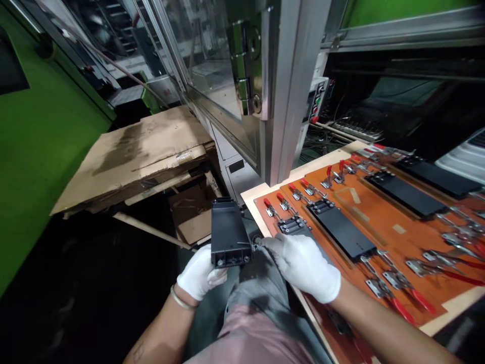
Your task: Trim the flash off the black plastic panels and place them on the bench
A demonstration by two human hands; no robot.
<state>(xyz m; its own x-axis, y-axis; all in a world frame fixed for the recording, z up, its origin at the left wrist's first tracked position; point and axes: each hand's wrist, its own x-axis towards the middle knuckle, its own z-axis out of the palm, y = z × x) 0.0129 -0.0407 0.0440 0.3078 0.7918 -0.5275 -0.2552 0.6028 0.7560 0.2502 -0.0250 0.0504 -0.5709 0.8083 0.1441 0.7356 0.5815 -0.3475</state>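
My left hand (200, 273), in a white glove, is closed around the lower left side of a black rectangular plastic part (230, 230). The part is held up above my lap, its end with small round fittings towards me. My right hand (303, 260), also gloved, has its fingers pinched together just right of the part. A small metallic item (257, 242) shows at those fingertips, too small to name. Below and right of that hand lies an orange fixture board (356, 202) with black panels, one of them a black panel (343, 227) held by toggle clamps.
Red-handled toggle clamps (394, 288) line the board's edges. A metal-framed glass door (273, 126) juts down ahead of me. Cardboard (151, 146) covers a table at left, beside a green machine (41, 131). A control box with buttons (316, 101) stands behind the door.
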